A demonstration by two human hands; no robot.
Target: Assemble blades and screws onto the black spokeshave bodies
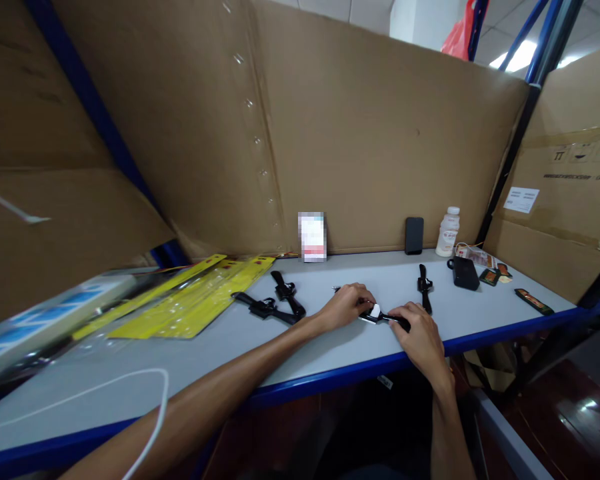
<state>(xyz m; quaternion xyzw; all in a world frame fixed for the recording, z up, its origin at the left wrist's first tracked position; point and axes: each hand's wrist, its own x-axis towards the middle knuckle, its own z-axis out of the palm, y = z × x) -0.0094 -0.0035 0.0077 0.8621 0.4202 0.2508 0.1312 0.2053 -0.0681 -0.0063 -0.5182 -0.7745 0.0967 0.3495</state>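
Both my hands meet over the grey shelf top near its front edge. My left hand is curled, fingers closed on one end of a black strap-like part with a white piece. My right hand is closed on the other end of the same part. Two similar black parts lie to the left of my hands, and a third black part lies just behind my right hand.
Yellow packaging cards lie at the left. Against the cardboard back wall stand a small card, a dark phone and a white bottle. A black case and small packets sit at the right. A white cable crosses the front left.
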